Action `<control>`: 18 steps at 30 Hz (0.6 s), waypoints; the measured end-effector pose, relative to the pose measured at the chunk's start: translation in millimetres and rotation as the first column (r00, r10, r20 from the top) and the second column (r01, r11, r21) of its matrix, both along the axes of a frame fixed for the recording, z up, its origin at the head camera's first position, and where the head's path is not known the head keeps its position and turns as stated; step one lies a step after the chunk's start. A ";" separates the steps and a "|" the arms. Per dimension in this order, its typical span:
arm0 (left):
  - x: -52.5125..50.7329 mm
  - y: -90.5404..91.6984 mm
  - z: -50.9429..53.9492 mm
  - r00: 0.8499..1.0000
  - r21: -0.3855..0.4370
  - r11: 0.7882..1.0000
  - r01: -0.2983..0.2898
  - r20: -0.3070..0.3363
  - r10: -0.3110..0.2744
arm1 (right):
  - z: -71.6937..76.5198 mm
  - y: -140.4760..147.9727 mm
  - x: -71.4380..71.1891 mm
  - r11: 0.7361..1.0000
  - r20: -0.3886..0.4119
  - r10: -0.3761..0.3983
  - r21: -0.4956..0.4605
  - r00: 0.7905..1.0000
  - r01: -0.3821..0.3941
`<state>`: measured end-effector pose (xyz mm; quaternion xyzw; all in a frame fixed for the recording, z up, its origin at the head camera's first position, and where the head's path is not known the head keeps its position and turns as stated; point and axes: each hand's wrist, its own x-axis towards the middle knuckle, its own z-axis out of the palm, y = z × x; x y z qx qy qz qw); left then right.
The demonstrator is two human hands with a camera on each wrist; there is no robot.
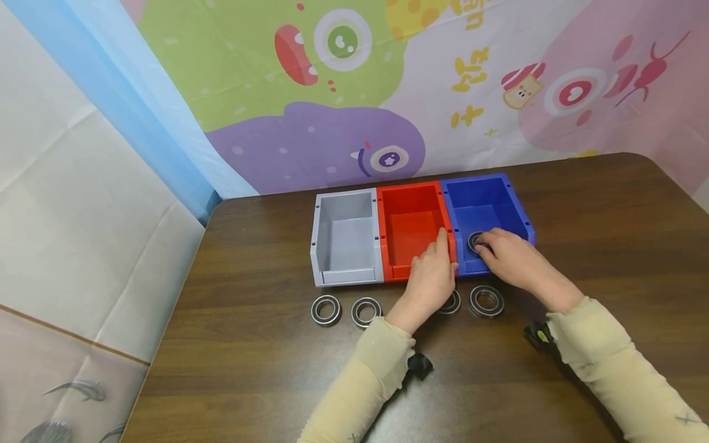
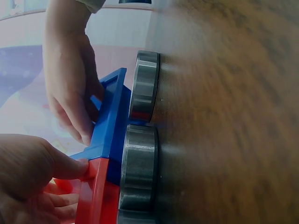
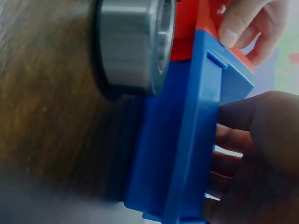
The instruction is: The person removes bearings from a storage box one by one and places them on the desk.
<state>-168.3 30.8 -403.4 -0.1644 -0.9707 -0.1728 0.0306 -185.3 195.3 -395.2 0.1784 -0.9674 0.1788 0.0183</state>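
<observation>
In the head view, my right hand (image 1: 512, 257) reaches over the front of the blue bin (image 1: 480, 192) and pinches a ball bearing (image 1: 473, 242) inside it. The wrist views hide that bearing behind the bin wall and fingers. My left hand (image 1: 431, 277) grips the red bin (image 1: 412, 195) at its front right, beside the blue bin. Its thumb (image 2: 70, 167) lies on the red rim, with other fingers inside. More bearings lie flat before the bins, one (image 1: 487, 301) in front of the blue bin and another (image 1: 451, 303) partly hidden by my left hand.
A grey bin (image 1: 346, 278) adjoins the red one on the left. Two bearings, one (image 1: 325, 310) at far left and one (image 1: 365, 312) by my left sleeve, lie on the brown table (image 1: 244, 369). A cartoon-printed cloth (image 1: 354, 141) hangs behind the table.
</observation>
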 end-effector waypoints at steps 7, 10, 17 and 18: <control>0.9 -0.5 0.6 1.000 -0.009 1.000 0.011 -0.025 -0.011 | -3.1 -5.3 -3.8 0.998 0.034 0.023 0.052 0.999 -0.025; 0.9 -0.7 0.3 0.999 -0.012 1.000 0.013 -0.033 -0.013 | -3.6 -7.3 -4.6 0.997 0.054 0.039 0.059 0.998 -0.042; 0.9 -0.8 -1.7 0.998 -0.028 0.999 0.018 -0.056 -0.019 | -4.8 -10.3 -7.2 0.995 0.072 0.053 0.079 0.996 -0.058; 0.9 -0.6 -1.8 0.998 -0.027 0.999 0.018 -0.059 -0.019 | -4.8 -10.6 -7.6 0.995 0.071 0.050 0.077 0.996 -0.055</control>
